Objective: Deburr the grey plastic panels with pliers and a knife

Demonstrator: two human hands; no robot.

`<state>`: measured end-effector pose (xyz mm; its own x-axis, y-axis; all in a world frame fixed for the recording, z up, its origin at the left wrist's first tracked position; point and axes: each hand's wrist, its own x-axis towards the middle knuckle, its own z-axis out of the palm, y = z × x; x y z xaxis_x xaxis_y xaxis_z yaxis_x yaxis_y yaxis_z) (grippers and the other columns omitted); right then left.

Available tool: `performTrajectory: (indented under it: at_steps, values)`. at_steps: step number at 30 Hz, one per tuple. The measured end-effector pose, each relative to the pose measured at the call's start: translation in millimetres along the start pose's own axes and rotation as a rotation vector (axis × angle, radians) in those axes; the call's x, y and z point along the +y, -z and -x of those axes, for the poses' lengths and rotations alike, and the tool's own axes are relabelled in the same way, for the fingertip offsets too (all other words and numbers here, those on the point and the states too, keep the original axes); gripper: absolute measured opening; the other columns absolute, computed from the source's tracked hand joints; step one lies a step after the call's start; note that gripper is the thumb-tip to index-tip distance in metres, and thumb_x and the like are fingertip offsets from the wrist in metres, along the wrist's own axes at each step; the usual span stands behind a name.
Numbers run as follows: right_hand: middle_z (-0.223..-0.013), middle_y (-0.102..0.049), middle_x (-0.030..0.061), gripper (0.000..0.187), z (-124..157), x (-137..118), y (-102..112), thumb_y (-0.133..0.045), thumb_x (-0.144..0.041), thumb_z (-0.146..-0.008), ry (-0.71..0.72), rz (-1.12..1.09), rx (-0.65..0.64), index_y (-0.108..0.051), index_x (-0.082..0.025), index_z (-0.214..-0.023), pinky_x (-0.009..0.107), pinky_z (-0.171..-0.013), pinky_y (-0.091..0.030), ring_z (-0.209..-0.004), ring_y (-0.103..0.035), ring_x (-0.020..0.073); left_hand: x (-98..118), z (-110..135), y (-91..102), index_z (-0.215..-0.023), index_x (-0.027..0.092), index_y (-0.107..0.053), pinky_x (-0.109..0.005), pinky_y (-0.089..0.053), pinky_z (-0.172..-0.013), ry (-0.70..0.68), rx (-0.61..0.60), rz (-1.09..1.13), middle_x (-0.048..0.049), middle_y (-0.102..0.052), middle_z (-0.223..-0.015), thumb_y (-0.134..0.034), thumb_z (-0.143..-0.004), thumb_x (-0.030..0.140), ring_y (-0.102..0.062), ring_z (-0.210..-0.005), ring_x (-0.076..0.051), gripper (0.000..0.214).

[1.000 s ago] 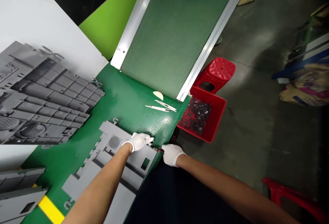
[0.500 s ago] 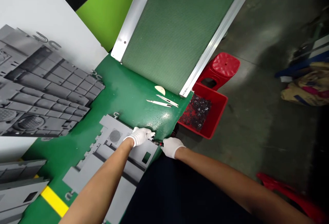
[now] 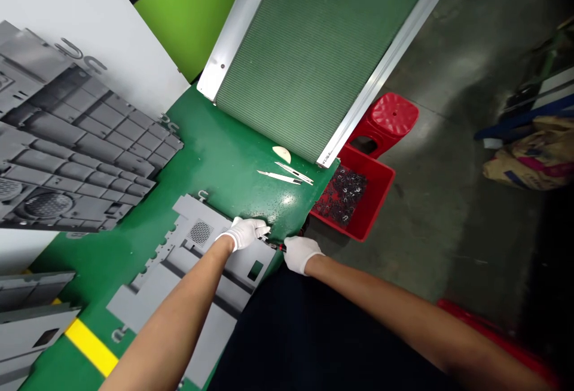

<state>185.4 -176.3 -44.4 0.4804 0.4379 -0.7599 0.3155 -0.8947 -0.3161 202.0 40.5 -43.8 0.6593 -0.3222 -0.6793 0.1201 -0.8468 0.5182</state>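
A grey plastic panel (image 3: 150,298) with a round speaker grille and clip-like hooks lies flat on the green table, by my body. My left hand (image 3: 246,234), in a white glove, rests at the panel's far corner, thumb and fingers pinched together; what they hold, if anything, is too small to make out. Beside it, my gloved right hand (image 3: 301,254) is closed around a slim dark tool (image 3: 278,247) with a red band. The tool's tip points at the panel corner close to my left fingertips. Its exact kind does not show.
Two white-handled craft knives (image 3: 280,177) and a pale half-round piece (image 3: 281,153) lie before the conveyor belt (image 3: 305,56). A red bin (image 3: 376,199) of small dark scraps and a red stool (image 3: 394,115) stand right. More grey panels (image 3: 89,140) lean left.
The view has shifted slightly. My hands stay at the same panel corner, and a little more of the dark tool shows between them.
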Motion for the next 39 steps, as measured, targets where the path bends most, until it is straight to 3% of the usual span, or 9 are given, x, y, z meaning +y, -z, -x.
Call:
performTrajectory:
  at_steps: [21, 29, 39]
  values:
    - [-0.095, -0.073, 0.0189, 0.024, -7, -3, 5, -0.057, -0.021, -0.079, 0.038, 0.089, 0.003, -0.072, -0.015, -0.097, 0.045, -0.074, -0.055, -0.088, -0.071, 0.0345, 1, -5, 0.2, -0.070, 0.019, -0.053, -0.033, -0.033, -0.083, 0.042, -0.004, -0.012, 0.0033, -0.059, -0.068, -0.040, -0.093, 0.051, -0.050, -0.068, -0.014, 0.042]
    - [-0.101, -0.073, 0.0135, 0.028, -2, -8, 3, -0.060, -0.021, -0.075, 0.002, 0.047, 0.025, -0.066, -0.020, -0.102, 0.039, -0.070, -0.057, -0.086, -0.071, 0.0293, -2, -1, 10.9, -0.082, 0.022, -0.065, -0.028, -0.040, -0.081, 0.015, -0.083, 0.100, 0.0011, -0.069, -0.082, -0.050, -0.089, 0.045, -0.058, -0.077, -0.016, 0.029]
    - [-0.095, -0.073, 0.0176, 0.027, -5, -12, 2, -0.053, -0.018, -0.080, 0.027, 0.080, 0.055, -0.068, -0.015, -0.103, 0.044, -0.072, -0.056, -0.086, -0.071, 0.0330, -4, -1, 9.6, -0.090, 0.025, -0.070, -0.026, -0.044, -0.083, 0.072, -0.074, 0.123, 0.0010, -0.073, -0.090, -0.055, -0.085, 0.044, -0.062, -0.082, -0.017, 0.025]
